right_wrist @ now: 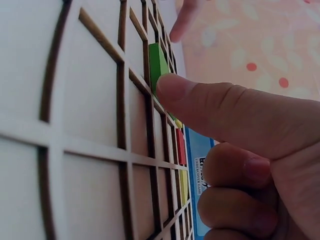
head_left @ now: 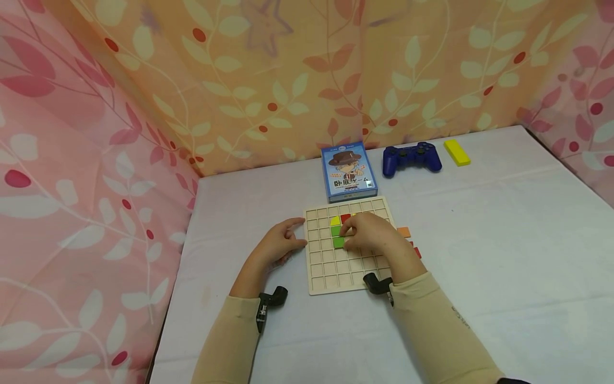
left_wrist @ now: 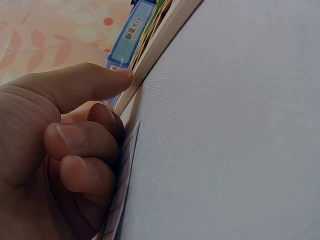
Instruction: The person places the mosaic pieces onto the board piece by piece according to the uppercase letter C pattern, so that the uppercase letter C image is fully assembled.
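A wooden grid board [head_left: 331, 282] lies on the white table. My left hand [head_left: 278, 242] is at its left side, thumb and forefinger apart and touching the edge. In the left wrist view its other fingers [left_wrist: 82, 137] are bent, beside a thin lined sheet [left_wrist: 120, 195]; whether they touch it cannot be told. Over the board, my right hand [head_left: 371, 233] pinches a green tile [head_left: 338, 243]. The right wrist view shows the thumb against this green tile [right_wrist: 158, 65]. Another green tile [head_left: 336, 231], a yellow piece [head_left: 334, 221] and a red tile [head_left: 345, 218] sit in cells above.
Behind the board lies a blue game box [head_left: 349, 173], with a dark blue game controller [head_left: 411, 158] and a yellow block [head_left: 457, 152] to its right. An orange tile [head_left: 404, 232] and red tiles [head_left: 417, 252] lie right of the board. Patterned cloth hangs behind the table.
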`<state>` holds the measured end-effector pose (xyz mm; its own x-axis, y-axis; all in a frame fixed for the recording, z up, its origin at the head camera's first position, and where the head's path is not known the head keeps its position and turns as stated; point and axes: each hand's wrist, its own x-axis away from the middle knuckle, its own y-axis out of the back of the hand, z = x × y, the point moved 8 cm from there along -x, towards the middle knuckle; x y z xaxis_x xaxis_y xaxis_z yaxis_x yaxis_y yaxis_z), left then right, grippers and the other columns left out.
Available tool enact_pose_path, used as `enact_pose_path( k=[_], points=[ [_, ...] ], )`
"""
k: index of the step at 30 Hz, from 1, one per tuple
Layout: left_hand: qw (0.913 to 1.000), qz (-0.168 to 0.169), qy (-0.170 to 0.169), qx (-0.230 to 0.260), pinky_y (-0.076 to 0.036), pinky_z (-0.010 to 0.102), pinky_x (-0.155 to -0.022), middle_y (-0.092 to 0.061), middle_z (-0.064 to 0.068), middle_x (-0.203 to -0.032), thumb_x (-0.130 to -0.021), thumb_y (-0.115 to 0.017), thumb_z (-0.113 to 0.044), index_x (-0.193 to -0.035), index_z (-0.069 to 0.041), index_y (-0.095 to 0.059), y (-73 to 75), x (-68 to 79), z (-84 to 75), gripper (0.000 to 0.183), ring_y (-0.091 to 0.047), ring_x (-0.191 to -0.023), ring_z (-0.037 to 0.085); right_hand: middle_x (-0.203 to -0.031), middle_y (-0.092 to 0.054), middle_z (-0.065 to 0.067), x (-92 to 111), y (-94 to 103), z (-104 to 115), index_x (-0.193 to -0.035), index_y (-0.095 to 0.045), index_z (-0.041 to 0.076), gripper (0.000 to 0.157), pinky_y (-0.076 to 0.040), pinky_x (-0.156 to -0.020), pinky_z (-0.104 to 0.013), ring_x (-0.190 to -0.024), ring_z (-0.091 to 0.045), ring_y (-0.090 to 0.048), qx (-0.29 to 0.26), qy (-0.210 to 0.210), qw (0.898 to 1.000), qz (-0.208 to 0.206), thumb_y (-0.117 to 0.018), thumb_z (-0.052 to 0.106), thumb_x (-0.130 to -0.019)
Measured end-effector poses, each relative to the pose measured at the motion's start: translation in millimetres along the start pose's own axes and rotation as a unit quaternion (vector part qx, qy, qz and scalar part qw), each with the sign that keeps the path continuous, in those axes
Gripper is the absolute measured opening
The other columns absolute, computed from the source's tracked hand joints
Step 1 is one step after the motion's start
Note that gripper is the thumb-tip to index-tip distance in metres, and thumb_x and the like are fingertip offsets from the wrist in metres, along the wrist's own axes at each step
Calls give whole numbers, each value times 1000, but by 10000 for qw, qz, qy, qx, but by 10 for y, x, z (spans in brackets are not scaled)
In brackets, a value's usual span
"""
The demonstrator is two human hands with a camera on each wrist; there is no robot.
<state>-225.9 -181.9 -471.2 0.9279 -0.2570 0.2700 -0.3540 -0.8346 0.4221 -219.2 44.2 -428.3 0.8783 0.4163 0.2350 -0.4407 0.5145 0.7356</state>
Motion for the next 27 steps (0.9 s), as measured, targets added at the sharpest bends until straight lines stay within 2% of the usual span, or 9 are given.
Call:
enact_pose_path(
  k=[11,16,18,24,27],
  points=[
    [10000,28,32,75,-33,28,-36,-52,2,-60,-89,-82,-17,-150,-23,-54,-5,-1,10,67,-39,-38,13,-103,-73,0,-6,10,10,-98,-82,18,17,-49,-93,-47,-99,-23,-62,53,-26,9999,-159,-87,22,-82],
    [10000,10,65,53,-33,28,-36,-52,2,-60,-89,-82,-17,-149,-25,-55,-1,-2,18,67,-39,-38,14,-95,-74,3,-5,18,43,-86,-82,19,4,-51,-87,-46,-94,-21,-63,170,-21,9996,-240,-85,18,-83],
    [10000,3,74,44,-33,28,-36,-52,2,-60,-88,-82,-18,-149,-25,-55,-1,-3,20,67,-39,-38,14,-92,-73,4,-6,18,55,-81,-81,19,4,-51,-85,-45,-91,-20,-63,195,-21,9994,-271,-84,17,-83],
    [10000,19,67,65,-33,28,-36,-52,2,-60,-89,-82,-18,-149,-25,-54,-5,-2,14,67,-39,-38,14,-93,-73,5,-18,1,53,-84,-82,20,3,-51,-87,-45,-92,-19,-62,185,-7,9995,-240,-84,18,-84],
    [10000,39,4,56,-33,28,-36,-52,2,-60,-89,-81,-17,-150,-23,-54,-5,1,7,67,-39,-37,14,-88,-70,5,-21,2,63,-88,-82,21,4,-49,-83,-41,-87,-20,-59,62,61,9998,-168,-84,20,-85]
  ],
)
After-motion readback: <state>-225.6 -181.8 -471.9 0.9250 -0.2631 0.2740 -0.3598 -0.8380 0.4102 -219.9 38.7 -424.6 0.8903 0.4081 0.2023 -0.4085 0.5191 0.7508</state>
